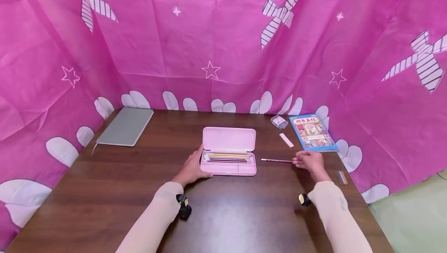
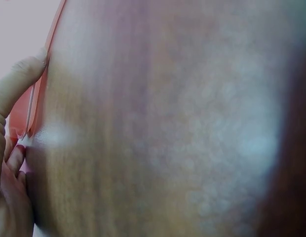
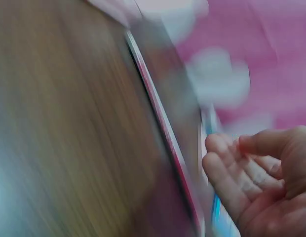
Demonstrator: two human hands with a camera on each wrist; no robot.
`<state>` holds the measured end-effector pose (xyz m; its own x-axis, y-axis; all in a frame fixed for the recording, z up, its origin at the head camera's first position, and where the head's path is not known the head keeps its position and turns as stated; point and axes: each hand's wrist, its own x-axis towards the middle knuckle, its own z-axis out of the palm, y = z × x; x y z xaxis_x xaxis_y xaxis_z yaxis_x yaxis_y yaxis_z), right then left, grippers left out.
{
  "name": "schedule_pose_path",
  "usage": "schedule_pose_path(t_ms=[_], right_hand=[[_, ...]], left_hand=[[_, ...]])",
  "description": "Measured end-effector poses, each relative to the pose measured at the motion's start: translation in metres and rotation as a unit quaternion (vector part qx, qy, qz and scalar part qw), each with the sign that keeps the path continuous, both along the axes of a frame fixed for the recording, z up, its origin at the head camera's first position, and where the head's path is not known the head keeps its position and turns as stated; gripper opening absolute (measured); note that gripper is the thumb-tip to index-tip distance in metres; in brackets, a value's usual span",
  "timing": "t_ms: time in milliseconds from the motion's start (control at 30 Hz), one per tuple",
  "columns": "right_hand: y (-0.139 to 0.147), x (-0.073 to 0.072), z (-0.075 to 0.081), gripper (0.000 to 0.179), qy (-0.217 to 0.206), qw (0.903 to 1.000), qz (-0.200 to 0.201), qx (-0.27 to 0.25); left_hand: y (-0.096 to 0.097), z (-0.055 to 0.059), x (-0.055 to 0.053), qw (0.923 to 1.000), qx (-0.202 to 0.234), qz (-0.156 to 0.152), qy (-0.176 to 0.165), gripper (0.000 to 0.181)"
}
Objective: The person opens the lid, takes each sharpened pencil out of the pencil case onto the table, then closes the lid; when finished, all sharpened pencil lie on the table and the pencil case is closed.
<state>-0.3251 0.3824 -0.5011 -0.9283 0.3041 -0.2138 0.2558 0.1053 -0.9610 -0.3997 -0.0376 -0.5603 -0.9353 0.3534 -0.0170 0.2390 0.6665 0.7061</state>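
Note:
A pink pencil case [image 1: 220, 169] stands with its lid [image 1: 229, 139] raised at the middle of the table. Several pencils [image 1: 227, 158] lie side by side in its back compartment. My left hand [image 1: 192, 167] grips the case's left end, the thumb [image 2: 27, 71] along the near edge and the fingers around the side. To the right of the case, a dark red pencil [image 1: 276, 161] lies on the table. My right hand [image 1: 310, 162] hovers by that pencil's right end, overlapping it in the head view. In the right wrist view its fingers are loosely bent, with nothing between them and the pencil apart from them.
At the back right are a blue-edged book [image 1: 312, 132], a small clear box [image 1: 279, 122] and a pale pink strip [image 1: 286, 140]. A small striped block [image 1: 342, 177] lies near the right edge. A grey notebook [image 1: 125, 127] is at the back left, before the pink curtain [image 1: 181, 43].

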Motion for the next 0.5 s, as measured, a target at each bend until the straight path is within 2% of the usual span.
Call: schedule_pose_path(t_ms=[67,133,200,267,333,367,433,500], right_hand=[[-0.031,-0.006,0.007,0.033,0.045,0.9969,0.050,0.040],[-0.065,-0.012,0.013,0.027,0.074,0.9866,0.103,0.103],[-0.097,-0.018,0.015,0.020,0.102,0.9607,0.162,0.201],[-0.122,-0.023,0.014,0.014,0.124,0.9262,0.209,0.288],[-0.138,-0.028,0.008,0.012,0.149,0.8877,0.248,0.358],[-0.144,-0.030,0.006,0.011,0.156,0.8738,0.266,0.376],[-0.153,-0.033,0.000,0.008,0.151,0.8547,0.288,0.404],[-0.157,-0.035,-0.004,0.007,0.145,0.8408,0.301,0.426]], left_hand=[[-0.001,0.003,-0.003,1.0000,0.000,0.001,0.005,0.127],[-0.001,0.006,-0.006,0.9999,-0.002,0.002,0.010,0.127],[-0.001,0.008,-0.007,0.9999,-0.004,0.006,0.013,0.126],[-0.001,0.008,-0.006,0.9998,-0.002,0.011,0.017,0.126],[0.000,0.007,-0.003,0.9997,0.003,0.016,0.016,0.126],[0.000,0.005,-0.002,0.9997,0.004,0.018,0.014,0.126],[0.001,0.003,0.002,0.9997,0.004,0.018,0.013,0.127],[0.002,0.001,0.004,0.9998,0.002,0.017,0.008,0.126]])
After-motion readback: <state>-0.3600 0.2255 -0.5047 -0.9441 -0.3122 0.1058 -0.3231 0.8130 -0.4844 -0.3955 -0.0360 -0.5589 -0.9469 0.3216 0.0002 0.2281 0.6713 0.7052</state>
